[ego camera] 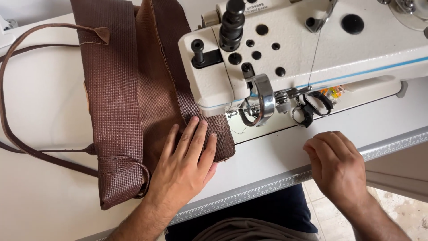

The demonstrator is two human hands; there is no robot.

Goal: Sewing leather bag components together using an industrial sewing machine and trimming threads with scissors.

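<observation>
A brown woven-texture bag (129, 98) with long brown straps (13, 129) lies on the white table, its right edge tucked under the head of a white sewing machine (303, 49). My left hand (185, 163) lies flat on the bag's lower right corner, fingers spread, close to the presser foot (254, 107). My right hand (336, 167) rests curled at the table's front edge, to the right of the needle area, holding nothing that I can see.
Small black-handled scissors (314, 107) lie under the machine arm. A measuring scale (267, 185) runs along the table's front edge. A thin thread (315, 53) hangs down the machine's front. Tiled floor (401, 209) shows at lower right.
</observation>
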